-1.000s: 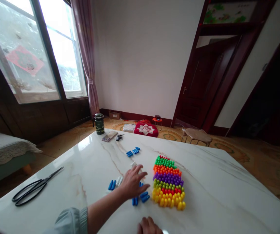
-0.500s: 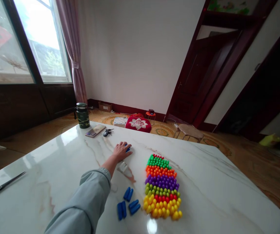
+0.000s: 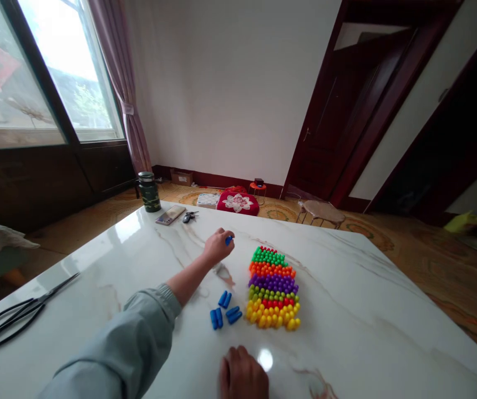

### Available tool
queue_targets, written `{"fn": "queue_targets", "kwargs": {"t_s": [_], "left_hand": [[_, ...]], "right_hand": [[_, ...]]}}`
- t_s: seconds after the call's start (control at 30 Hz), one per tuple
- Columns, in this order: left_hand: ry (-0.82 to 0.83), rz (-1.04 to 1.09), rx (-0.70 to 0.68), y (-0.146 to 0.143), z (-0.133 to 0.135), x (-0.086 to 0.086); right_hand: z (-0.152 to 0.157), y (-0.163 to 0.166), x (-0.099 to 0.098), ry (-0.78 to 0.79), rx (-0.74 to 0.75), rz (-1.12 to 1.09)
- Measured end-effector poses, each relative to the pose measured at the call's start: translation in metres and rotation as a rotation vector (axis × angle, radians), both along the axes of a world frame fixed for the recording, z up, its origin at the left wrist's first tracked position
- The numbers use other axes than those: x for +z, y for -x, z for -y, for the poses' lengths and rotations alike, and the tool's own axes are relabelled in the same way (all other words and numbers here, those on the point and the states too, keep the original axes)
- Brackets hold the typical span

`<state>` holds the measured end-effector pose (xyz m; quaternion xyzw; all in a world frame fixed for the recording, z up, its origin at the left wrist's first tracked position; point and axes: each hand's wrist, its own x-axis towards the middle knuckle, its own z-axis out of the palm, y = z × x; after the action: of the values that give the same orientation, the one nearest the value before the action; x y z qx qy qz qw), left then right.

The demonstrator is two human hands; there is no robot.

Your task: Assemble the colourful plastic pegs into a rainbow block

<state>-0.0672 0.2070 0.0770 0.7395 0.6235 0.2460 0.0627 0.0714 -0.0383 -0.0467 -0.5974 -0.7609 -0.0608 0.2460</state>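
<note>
My left hand (image 3: 218,245) is stretched out over the white marble table (image 3: 346,310), fingers curled shut on small blue pegs (image 3: 229,240) that stick out by the fingertips. To its right lies a block of coloured pegs (image 3: 272,288) in rows of green, orange, purple, olive, red and yellow. Several loose blue pegs (image 3: 224,309) lie in pairs just left of the block's near end. My right hand (image 3: 242,377) rests on the table at the near edge, fingers curled under; nothing shows in it.
Black scissors (image 3: 11,318) lie at the table's left edge. A green camouflage flask (image 3: 149,192), a phone (image 3: 171,215) and keys (image 3: 189,216) sit at the far corner. Beyond the table are a red cushion (image 3: 237,201) and a small stool (image 3: 321,211) on the floor.
My left hand reached from the near blue pegs to the far group, closed on those pegs and lifted them slightly. My right hand came back into view at the near edge.
</note>
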Motion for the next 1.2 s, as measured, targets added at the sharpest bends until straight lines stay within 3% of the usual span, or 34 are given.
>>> {"fn": "queue_targets", "kwargs": {"t_s": [0.13,0.27,0.4,0.57,0.73,0.83,1.03,1.2], "left_hand": [[0.003,0.021,-0.134,-0.008,0.07,-0.009],[0.023,0.014,-0.077,-0.005,0.117,-0.036],[0.03,0.02,0.02,-0.008,0.131,-0.049],[-0.012,0.033,0.067,-0.003,0.149,-0.039],[-0.034,-0.038,0.455,0.038,0.17,-0.041],[0.068,-0.027,0.534,0.062,0.171,-0.053],[-0.027,0.04,0.454,0.067,0.166,-0.06],[-0.259,0.182,0.154,0.04,0.182,-0.063]], "right_hand": [[0.003,0.001,0.018,0.05,0.03,-0.01],[0.004,-0.001,0.032,0.096,0.039,0.0],[0.005,-0.001,0.034,0.103,0.043,0.006],[0.004,-0.002,0.035,0.091,0.053,0.017],[0.004,-0.003,0.037,0.068,0.067,0.032],[0.004,-0.003,0.036,0.061,0.063,0.037],[0.004,-0.001,0.036,0.099,0.048,0.034],[0.005,-0.001,0.042,0.149,0.039,0.018]]}}
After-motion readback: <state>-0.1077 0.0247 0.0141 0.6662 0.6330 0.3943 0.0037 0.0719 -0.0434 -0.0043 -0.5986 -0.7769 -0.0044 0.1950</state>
